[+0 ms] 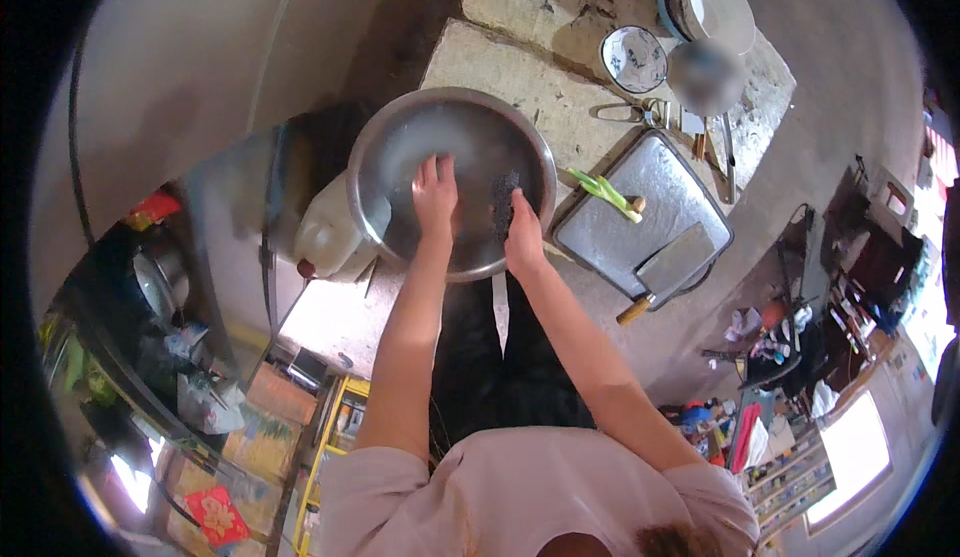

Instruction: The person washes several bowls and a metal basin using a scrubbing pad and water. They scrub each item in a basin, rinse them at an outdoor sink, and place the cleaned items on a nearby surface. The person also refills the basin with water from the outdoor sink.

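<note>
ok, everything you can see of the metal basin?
The basin is round and wide, silvery like steel, with a broad rim. It appears to rest mouth up on the pale tabletop. The left hand reaches inside; the right hand holds a dark scrubber near its right wall. Whether it holds water is unclear.

Your basin point(450, 95) looks like smooth metal, its rim softly shiny. In your right hand point(523, 235), the dark scouring pad point(504, 213) has a rough, matt texture. To the left, the jug point(328, 229) looks like pale, cloudy plastic. On your right, the tray point(625, 237) has a glossy, wet-looking face; the cleaver point(678, 259) pairs smooth metal with a wooden handle. Beyond, the pale worktop point(495, 65) looks rough and stained. Your shirt point(540, 472) is matt cloth.
</note>
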A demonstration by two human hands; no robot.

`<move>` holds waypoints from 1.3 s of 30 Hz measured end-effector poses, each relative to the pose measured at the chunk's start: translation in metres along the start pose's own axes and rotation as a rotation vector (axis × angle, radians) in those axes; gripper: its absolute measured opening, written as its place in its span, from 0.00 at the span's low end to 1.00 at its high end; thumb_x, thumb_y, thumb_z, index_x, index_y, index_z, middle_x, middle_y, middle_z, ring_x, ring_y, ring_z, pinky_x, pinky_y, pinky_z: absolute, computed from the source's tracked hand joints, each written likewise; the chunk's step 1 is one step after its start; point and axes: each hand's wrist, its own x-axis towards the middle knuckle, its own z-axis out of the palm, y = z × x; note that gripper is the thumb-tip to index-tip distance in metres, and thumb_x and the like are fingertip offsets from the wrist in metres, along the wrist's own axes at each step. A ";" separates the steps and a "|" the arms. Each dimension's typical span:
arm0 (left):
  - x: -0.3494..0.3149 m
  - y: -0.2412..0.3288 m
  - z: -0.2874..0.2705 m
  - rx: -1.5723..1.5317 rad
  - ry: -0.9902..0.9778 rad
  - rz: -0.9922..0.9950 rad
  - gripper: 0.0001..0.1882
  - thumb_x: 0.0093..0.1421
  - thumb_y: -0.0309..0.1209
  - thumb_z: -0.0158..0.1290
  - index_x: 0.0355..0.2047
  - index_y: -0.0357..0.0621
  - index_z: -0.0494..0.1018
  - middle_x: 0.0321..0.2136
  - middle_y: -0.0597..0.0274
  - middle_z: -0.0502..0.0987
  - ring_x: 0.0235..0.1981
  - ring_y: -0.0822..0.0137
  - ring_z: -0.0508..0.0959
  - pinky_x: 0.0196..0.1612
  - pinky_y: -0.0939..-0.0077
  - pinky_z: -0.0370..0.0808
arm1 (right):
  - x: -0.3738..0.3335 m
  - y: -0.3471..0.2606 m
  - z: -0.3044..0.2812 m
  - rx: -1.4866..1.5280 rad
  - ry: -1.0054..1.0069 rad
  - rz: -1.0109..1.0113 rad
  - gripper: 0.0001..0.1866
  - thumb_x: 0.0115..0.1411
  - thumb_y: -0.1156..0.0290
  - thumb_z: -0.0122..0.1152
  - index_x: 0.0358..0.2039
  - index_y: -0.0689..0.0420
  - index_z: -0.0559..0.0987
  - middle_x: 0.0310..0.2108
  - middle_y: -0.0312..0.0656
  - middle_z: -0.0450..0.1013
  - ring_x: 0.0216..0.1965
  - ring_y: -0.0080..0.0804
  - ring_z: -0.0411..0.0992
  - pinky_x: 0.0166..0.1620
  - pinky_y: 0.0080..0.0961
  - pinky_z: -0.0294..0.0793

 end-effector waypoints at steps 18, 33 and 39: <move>-0.025 0.000 -0.060 -1.354 -0.790 -0.663 0.15 0.64 0.34 0.37 0.28 0.39 0.69 0.11 0.61 0.65 0.06 0.68 0.63 0.10 0.73 0.59 | 0.055 0.015 0.052 -0.260 0.317 -0.306 0.22 0.52 0.64 0.61 0.45 0.61 0.69 0.38 0.41 0.71 0.37 0.28 0.68 0.41 0.27 0.67; -0.037 -0.017 -0.087 -1.764 -0.950 -0.720 0.14 0.65 0.35 0.38 0.25 0.40 0.64 0.08 0.73 0.56 0.06 0.80 0.52 0.08 0.83 0.47 | 0.044 0.011 0.053 -0.415 -0.251 -0.228 0.10 0.61 0.78 0.44 0.37 0.71 0.71 0.32 0.50 0.75 0.32 0.34 0.75 0.36 0.25 0.77; -0.036 -0.021 -0.095 -1.792 -0.951 -0.733 0.14 0.65 0.34 0.38 0.25 0.40 0.65 0.08 0.74 0.55 0.06 0.80 0.52 0.09 0.84 0.47 | 0.041 0.009 0.056 -0.474 -0.290 -0.324 0.10 0.60 0.78 0.42 0.35 0.70 0.72 0.31 0.49 0.75 0.33 0.36 0.76 0.36 0.26 0.76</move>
